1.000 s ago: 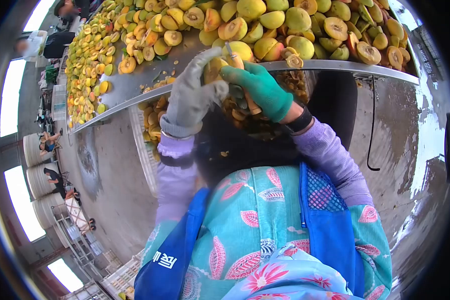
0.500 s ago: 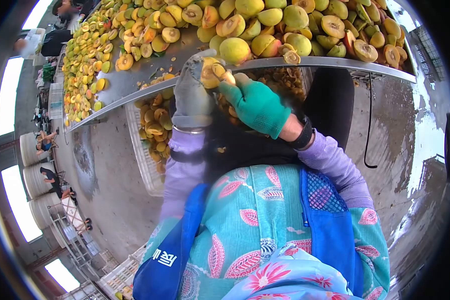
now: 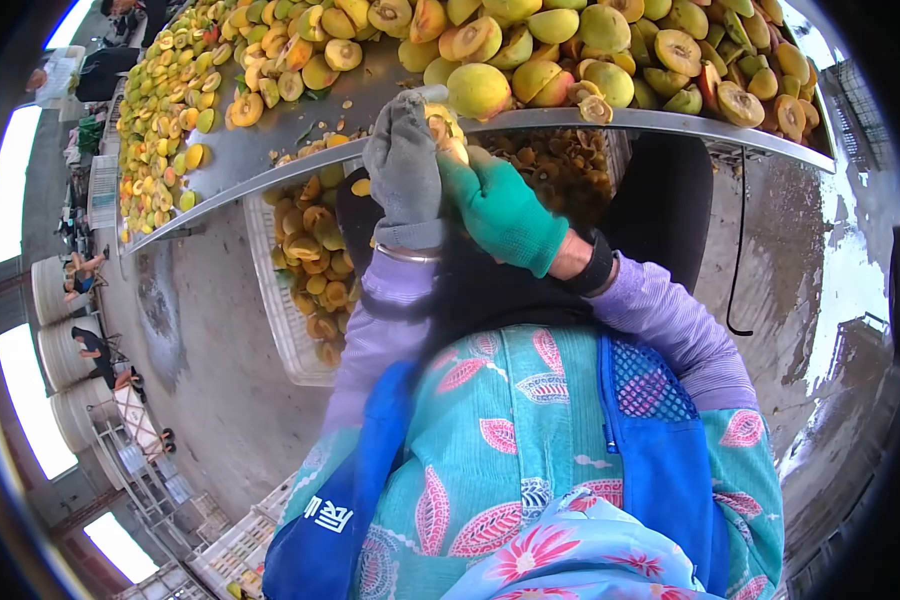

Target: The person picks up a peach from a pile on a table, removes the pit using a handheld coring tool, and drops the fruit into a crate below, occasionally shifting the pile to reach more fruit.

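My left hand (image 3: 407, 165), in a grey glove, is closed around a cut yellow peach (image 3: 444, 122) just off the table's front edge. My right hand (image 3: 512, 212), in a green glove, presses its thumb and fingertips against the near side of that peach. Its fingers are curled closed, and what they hold is hidden. Beyond the hands, a heap of whole and halved peaches (image 3: 590, 35) lies on the metal table (image 3: 280, 118). Below my left wrist, a white crate (image 3: 278, 300) holds peach halves.
Brown scraps, perhaps pits, fill a container (image 3: 560, 165) under the table edge, between my knees. A dark hooked rod (image 3: 738, 250) hangs from the table at right. Large pale tubs (image 3: 62, 345) and seated people (image 3: 95, 350) are at far left. The concrete floor (image 3: 220, 330) looks wet in places.
Both hands have shifted slightly, the left turning upright so its back hides more of the peach. A yellow piece now shows beside the left wrist.
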### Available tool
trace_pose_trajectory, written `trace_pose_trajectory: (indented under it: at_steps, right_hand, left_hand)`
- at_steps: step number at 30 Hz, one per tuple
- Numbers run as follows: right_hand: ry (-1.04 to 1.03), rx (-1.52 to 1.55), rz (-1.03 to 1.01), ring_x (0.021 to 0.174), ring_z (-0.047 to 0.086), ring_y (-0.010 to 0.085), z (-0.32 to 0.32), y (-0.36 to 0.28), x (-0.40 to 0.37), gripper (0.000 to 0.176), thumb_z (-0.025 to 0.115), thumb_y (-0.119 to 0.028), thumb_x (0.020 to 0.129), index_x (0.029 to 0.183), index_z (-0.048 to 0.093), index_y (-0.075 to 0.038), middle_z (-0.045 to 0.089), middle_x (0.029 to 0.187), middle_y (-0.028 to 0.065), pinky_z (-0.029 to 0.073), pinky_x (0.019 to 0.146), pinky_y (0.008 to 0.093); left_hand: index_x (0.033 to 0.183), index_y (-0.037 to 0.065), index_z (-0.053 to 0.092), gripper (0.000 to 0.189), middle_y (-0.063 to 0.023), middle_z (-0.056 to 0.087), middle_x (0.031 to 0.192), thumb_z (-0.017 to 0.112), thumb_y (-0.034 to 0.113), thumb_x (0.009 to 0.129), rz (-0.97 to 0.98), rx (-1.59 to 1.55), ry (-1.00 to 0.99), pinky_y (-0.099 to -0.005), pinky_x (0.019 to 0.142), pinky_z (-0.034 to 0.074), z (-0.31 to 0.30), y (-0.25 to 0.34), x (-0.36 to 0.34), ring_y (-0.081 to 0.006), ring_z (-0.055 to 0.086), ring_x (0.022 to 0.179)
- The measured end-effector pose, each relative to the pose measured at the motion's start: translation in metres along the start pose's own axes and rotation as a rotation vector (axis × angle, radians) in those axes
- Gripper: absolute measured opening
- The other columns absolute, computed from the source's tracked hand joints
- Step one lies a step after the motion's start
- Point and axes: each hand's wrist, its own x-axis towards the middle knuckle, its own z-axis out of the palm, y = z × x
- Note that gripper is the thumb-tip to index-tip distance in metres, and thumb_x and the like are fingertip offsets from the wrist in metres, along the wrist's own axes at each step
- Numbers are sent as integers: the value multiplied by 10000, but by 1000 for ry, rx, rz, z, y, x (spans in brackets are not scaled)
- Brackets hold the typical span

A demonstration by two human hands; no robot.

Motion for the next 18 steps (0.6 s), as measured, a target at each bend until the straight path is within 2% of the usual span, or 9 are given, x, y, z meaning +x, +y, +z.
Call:
trace_pose_trajectory:
  at_steps: [2, 5, 6, 10, 13, 14, 16, 17, 18]
  right_hand:
    - [-44, 9, -50, 710, 623, 291, -8, 11, 6, 403, 490, -364, 973, 1002, 553, 33, 634, 772, 184, 475, 640, 388]
    - [-198, 199, 10, 604, 583, 198, -19, 20, 12, 430, 474, -407, 976, 975, 551, 16, 591, 704, 81, 464, 539, 346]
    - [-239, 252, 250, 485, 511, 132, -19, -6, 3, 435, 461, -436, 973, 926, 544, -11, 523, 648, 26, 419, 433, 287]
    - [-149, 574, 226, 382, 399, 113, -2, -5, -4, 399, 440, -449, 973, 874, 515, -70, 470, 576, 13, 328, 344, 248]
    - [-274, 598, 261, 396, 391, 101, -15, 10, 5, 391, 415, -474, 974, 856, 498, -111, 460, 571, 7, 320, 353, 256]
    - [-221, 504, 206, 390, 373, 96, -10, -7, -4, 455, 386, -514, 982, 900, 516, -86, 440, 557, -18, 323, 362, 237]
    - [-394, 966, 373, 387, 367, 110, -6, -11, -1, 462, 377, -545, 975, 917, 486, -100, 434, 556, -24, 331, 363, 247]
    - [-483, 1194, 459, 385, 365, 117, -6, -12, 0, 467, 373, -560, 971, 925, 472, -106, 431, 556, -27, 335, 364, 252]
    - [-484, 1191, 462, 385, 365, 117, -5, -12, -1, 467, 373, -560, 971, 925, 472, -106, 431, 556, -27, 335, 364, 252]
  left_hand:
    - [993, 7, 666, 301, -38, 628, 811, 473, 237, 985, 16, 23, 22, -240, 646, 491, 6, 4, -2, -114, 579, 714]
    - [977, 14, 671, 298, -29, 629, 798, 470, 234, 980, 142, 335, -152, -242, 647, 484, -6, 8, 3, -106, 570, 712]
    - [969, 19, 675, 281, -18, 629, 798, 479, 220, 973, 11, 341, -97, -245, 653, 479, -7, 4, 8, -96, 564, 714]
    - [1008, 8, 663, 289, -80, 678, 896, 425, 171, 987, 44, 464, -205, -277, 725, 516, -4, 5, 13, -154, 644, 799]
    - [1028, 14, 652, 238, -91, 688, 910, 460, 115, 933, 495, 898, -569, -291, 728, 523, -18, 14, 33, -173, 661, 796]
    - [1069, 43, 635, 244, -107, 693, 960, 488, 95, 880, 431, 978, -574, -313, 757, 531, -17, 14, 37, -199, 678, 842]
    - [1099, 67, 622, 256, -110, 690, 999, 499, 110, 879, 409, 1114, -647, -323, 802, 526, -14, 19, 42, -210, 677, 888]
    - [1107, 80, 627, 255, -112, 686, 1027, 516, 115, 880, 534, 1266, -713, -338, 856, 507, -11, 25, 47, -214, 667, 940]
    - [1115, 92, 632, 256, -114, 683, 1054, 533, 119, 881, 676, 1406, -767, -353, 911, 487, -7, 30, 51, -217, 657, 992]
